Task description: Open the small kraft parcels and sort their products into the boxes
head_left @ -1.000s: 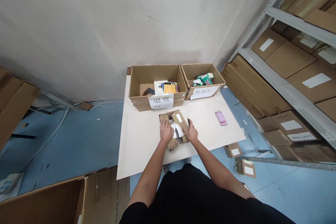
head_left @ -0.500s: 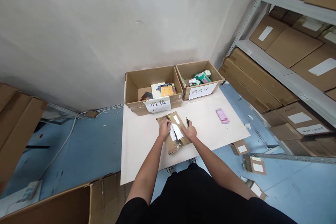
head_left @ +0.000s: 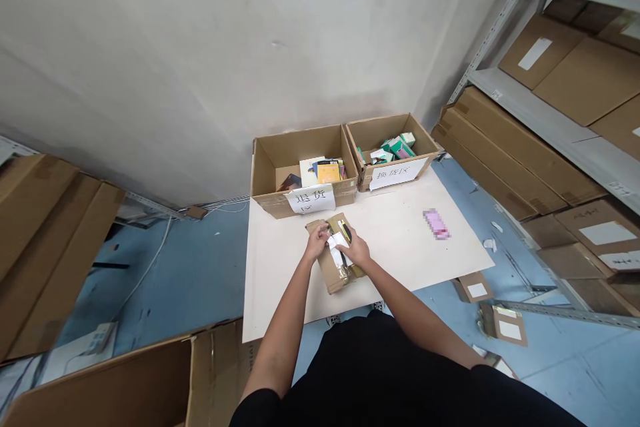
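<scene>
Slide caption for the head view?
At a taped carton on a white table: left hand near white paper, right hand holding a yellow-and-black tool.

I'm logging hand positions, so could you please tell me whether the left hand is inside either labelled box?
No, the left hand is at the small carton on the white table.

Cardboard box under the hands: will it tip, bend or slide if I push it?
The cardboard box lies flat and low, so it would probably slide rather than tip. It should be fairly stiff, though the thin white paper on top may crumple. Its weight can't be judged.
</scene>
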`<state>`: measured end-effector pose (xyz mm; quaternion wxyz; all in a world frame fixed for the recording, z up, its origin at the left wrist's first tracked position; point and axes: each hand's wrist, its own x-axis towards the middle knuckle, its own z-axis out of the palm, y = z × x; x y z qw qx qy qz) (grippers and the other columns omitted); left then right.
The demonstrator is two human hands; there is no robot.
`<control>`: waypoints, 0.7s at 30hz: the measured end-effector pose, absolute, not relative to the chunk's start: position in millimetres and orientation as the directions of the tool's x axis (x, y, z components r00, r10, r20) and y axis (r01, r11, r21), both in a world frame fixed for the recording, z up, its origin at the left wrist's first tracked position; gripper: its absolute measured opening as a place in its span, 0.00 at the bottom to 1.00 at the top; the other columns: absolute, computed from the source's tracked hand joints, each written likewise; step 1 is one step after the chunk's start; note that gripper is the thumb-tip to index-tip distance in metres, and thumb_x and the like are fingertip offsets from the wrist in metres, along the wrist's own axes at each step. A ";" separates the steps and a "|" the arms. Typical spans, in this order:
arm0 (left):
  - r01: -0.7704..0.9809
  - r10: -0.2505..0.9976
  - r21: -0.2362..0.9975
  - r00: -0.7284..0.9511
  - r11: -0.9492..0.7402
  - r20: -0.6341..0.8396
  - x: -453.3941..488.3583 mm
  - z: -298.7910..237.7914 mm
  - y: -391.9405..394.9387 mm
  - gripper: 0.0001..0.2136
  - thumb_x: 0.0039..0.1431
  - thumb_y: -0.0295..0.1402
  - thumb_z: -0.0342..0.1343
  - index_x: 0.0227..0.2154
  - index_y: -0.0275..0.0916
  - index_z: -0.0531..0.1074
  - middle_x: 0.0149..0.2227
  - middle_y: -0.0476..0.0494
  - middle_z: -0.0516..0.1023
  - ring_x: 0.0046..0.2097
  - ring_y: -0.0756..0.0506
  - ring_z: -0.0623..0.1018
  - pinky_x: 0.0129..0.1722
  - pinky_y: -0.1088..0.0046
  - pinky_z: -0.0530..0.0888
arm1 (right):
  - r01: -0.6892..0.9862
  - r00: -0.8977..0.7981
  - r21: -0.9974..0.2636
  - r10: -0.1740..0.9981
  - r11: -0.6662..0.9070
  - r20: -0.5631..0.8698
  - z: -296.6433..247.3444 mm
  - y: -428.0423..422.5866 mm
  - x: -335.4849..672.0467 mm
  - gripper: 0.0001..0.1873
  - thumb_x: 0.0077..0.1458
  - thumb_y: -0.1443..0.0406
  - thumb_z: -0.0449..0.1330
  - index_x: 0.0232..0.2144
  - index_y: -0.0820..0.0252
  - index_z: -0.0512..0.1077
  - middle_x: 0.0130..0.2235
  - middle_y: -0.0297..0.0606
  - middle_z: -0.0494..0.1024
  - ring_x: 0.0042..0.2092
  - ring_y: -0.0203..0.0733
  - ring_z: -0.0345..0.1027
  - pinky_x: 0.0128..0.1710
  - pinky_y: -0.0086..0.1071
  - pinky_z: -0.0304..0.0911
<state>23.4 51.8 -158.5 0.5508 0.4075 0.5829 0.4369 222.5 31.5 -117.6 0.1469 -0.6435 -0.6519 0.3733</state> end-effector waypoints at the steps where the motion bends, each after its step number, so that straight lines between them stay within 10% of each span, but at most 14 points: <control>1: -0.035 0.951 0.953 -0.059 0.302 -0.303 23.6 -159.2 50.5 0.28 0.52 0.45 0.69 0.54 0.36 0.75 0.28 0.50 0.76 0.28 0.48 0.74 0.33 0.70 0.73 | 0.729 -0.124 -0.676 0.950 -0.108 -0.285 -120.5 30.4 222.8 0.46 0.59 0.51 0.69 0.72 0.51 0.55 0.59 0.44 0.79 0.57 0.55 0.76 0.53 0.40 0.68; 21: 0.277 0.964 0.932 -0.193 0.234 -0.185 12.7 -156.5 32.5 0.35 0.46 0.21 0.66 0.60 0.45 0.72 0.44 0.47 0.80 0.31 0.51 0.75 0.42 0.68 0.78 | 0.457 -0.148 -0.889 0.988 0.025 -0.049 -170.8 40.9 235.6 0.36 0.51 0.64 0.65 0.63 0.53 0.66 0.55 0.41 0.82 0.53 0.50 0.78 0.57 0.44 0.71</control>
